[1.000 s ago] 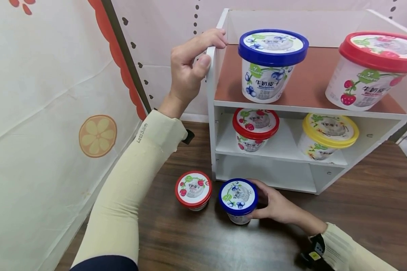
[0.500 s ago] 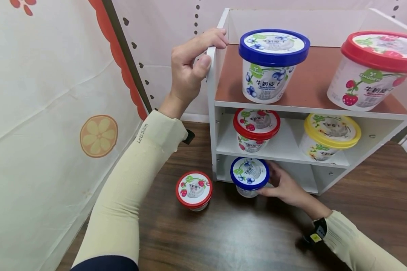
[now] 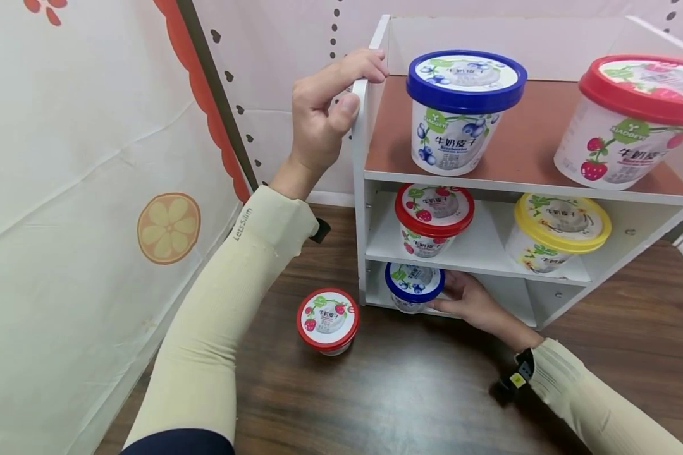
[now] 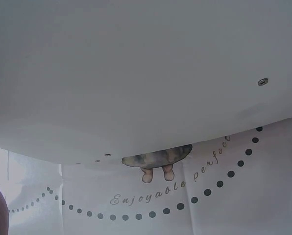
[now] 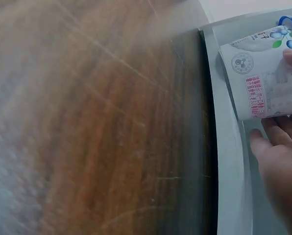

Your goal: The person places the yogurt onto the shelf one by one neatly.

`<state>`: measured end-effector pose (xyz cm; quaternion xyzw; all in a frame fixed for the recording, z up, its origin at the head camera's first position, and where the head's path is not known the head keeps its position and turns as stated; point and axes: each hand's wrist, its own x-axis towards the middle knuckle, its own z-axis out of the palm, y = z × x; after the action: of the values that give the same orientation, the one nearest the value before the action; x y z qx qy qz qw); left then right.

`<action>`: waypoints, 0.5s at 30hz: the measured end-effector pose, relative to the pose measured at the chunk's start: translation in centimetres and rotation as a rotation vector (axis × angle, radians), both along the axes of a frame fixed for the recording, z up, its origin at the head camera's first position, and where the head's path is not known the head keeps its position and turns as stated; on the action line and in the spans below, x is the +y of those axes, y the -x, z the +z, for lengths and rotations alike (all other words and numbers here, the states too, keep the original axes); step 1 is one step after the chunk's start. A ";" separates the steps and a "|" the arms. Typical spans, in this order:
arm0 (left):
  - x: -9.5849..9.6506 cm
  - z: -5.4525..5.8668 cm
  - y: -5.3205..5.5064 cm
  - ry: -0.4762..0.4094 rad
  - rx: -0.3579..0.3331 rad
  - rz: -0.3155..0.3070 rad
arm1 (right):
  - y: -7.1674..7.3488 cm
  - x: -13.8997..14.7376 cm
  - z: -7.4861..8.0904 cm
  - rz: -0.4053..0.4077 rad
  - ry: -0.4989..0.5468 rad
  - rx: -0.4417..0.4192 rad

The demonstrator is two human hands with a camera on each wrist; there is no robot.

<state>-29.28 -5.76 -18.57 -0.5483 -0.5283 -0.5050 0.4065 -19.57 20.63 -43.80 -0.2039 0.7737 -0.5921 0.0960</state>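
My right hand [image 3: 473, 302] grips a blue-lidded blueberry ice cream tub [image 3: 414, 283] from its right side, at the left end of the white shelf unit's bottom level. The right wrist view shows the printed side of this ice cream tub [image 5: 263, 78] close over the shelf edge, with the thumb and fingers around it. My left hand [image 3: 321, 117] holds the top of the shelf unit's left side panel [image 3: 361, 126], thumb in front and fingers over the edge. In the left wrist view the panel's outer face [image 4: 136, 88] fills most of the picture.
A red-lidded tub [image 3: 327, 319] stands on the wooden table [image 3: 375, 404], left of the shelf unit. The middle level bears a red-lidded tub [image 3: 434, 212] and a yellow-lidded one [image 3: 560, 224]. On top stand larger blue-lidded [image 3: 461, 107] and red-lidded [image 3: 632, 126] tubs.
My right hand has carried the blue-lidded tub from the table, away from me, into the front of the bottom level. The left hand keeps its hold on the panel.
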 end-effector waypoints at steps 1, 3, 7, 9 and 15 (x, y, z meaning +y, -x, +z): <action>0.0 0.0 0.0 0.002 -0.002 0.003 | 0.1 0.0 0.0 0.000 -0.009 -0.004; -0.1 0.0 0.0 0.007 -0.007 0.006 | 0.2 -0.1 0.0 -0.005 -0.033 -0.015; -0.1 -0.1 -0.1 0.014 -0.010 0.001 | 0.2 -0.4 0.2 -0.042 -0.090 -0.031; -0.1 -0.1 -0.1 0.012 -0.011 -0.003 | 0.4 -0.5 0.3 -0.069 -0.108 -0.047; -0.2 0.0 -0.1 0.009 -0.010 0.004 | 0.8 -1.3 0.3 -0.149 -0.095 -0.099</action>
<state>-29.19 -5.92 -18.62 -0.5466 -0.5338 -0.5045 0.4023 -20.32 19.35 -43.49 -0.1115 0.8082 -0.5696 0.0993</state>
